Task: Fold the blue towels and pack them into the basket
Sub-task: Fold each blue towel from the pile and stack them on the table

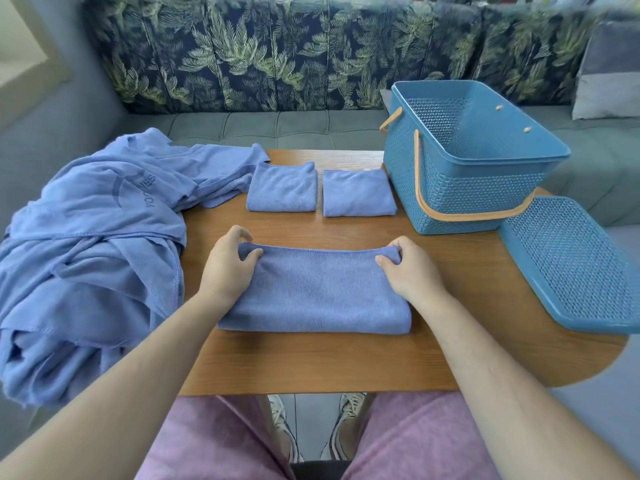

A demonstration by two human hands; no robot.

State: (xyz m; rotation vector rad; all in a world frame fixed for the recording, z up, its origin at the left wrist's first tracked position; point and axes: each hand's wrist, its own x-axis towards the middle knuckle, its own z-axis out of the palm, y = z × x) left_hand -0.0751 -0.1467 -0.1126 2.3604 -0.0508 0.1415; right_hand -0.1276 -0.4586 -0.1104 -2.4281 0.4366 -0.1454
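A blue towel [317,292] lies folded into a wide band on the wooden table [346,362] in front of me. My left hand [230,265] pinches its far left corner, and my right hand [408,268] pinches its far right corner. Two small folded blue towels [282,188] [358,194] lie side by side further back. The blue perforated basket [467,188] with an orange handle stands at the back right with nothing in it. A heap of unfolded blue towels [90,258] covers the table's left side.
The basket's blue lid [575,268] lies flat at the table's right edge. A sofa with leaf-print cushions [277,64] runs behind the table. My legs and shoes show under the near edge.
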